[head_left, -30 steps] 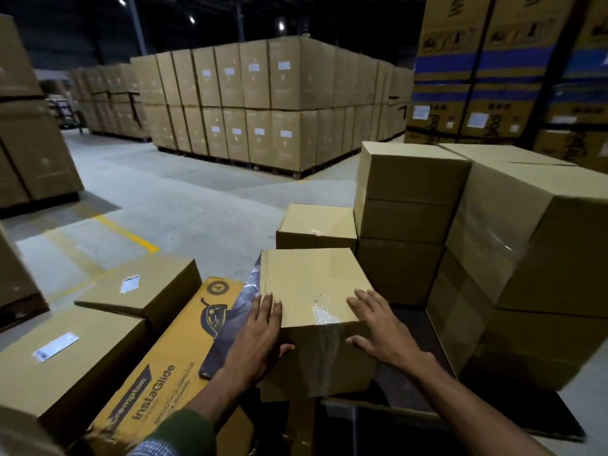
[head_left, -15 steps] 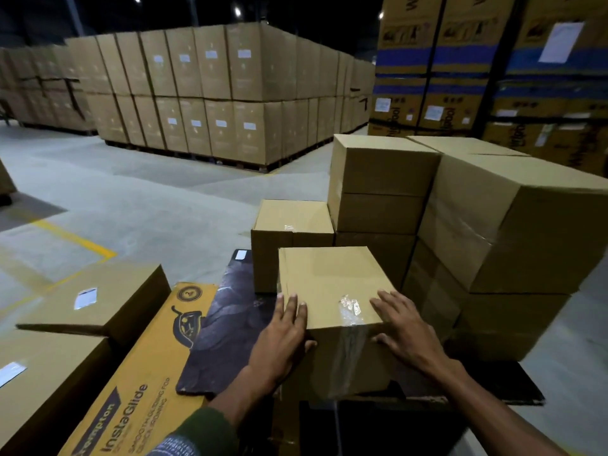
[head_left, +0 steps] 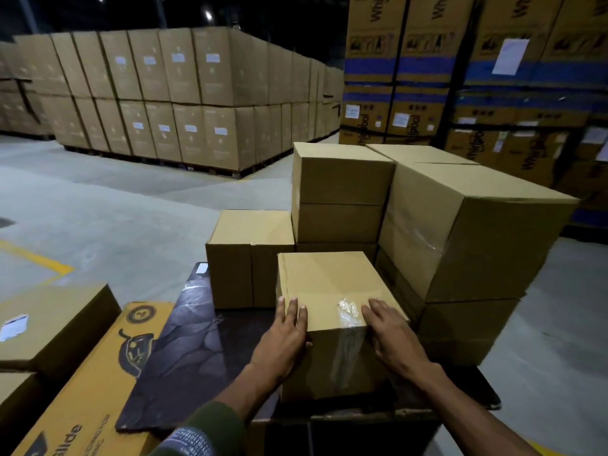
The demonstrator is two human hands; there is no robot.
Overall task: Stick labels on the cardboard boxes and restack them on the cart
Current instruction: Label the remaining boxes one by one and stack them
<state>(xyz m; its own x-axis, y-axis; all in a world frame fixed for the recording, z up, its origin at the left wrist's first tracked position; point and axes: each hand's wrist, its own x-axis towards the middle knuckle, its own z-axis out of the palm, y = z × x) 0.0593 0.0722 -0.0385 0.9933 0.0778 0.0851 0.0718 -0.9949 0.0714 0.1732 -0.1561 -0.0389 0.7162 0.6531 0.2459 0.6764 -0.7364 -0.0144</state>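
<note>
On the dark cart deck point(head_left: 437, 394), right under the fingers, sits a small cardboard box point(head_left: 329, 291) with clear tape point(head_left: 347, 311) running over its near top edge and down the front face. Left hand point(head_left: 283, 340) lies flat, fingers straight and together, on the box's near left corner, fingertips on the top, thumb tucked against the front face. Right hand point(head_left: 393, 337) is also flat, fingers spread a little, over the near right corner, just right of the tape. Neither hand is closed around anything; both press on the box, palms down. Tape sits between the two sets of fingers.

Just beyond the left fingertips stands a second small box point(head_left: 250, 255), touching the held box's far left side. Beyond the right fingertips is a stack of boxes point(head_left: 339, 192), two visible levels plus a third edge below. Right of the right hand stands a larger box stack point(head_left: 477, 232), close to the held box. Left of the left hand a dark printed sheet point(head_left: 184, 353) lies over the cart edge, and further left a yellow printed carton point(head_left: 98, 390) lies flat. Farther left, plain boxes, one with a white label point(head_left: 13, 325) on top. No label visible on the held box's top. Far beyond the fingers, pallet stacks of brown cartons point(head_left: 184, 93) stand on the grey floor point(head_left: 115, 209); blue-striped cartons point(head_left: 427, 70) are at the upper right.
</note>
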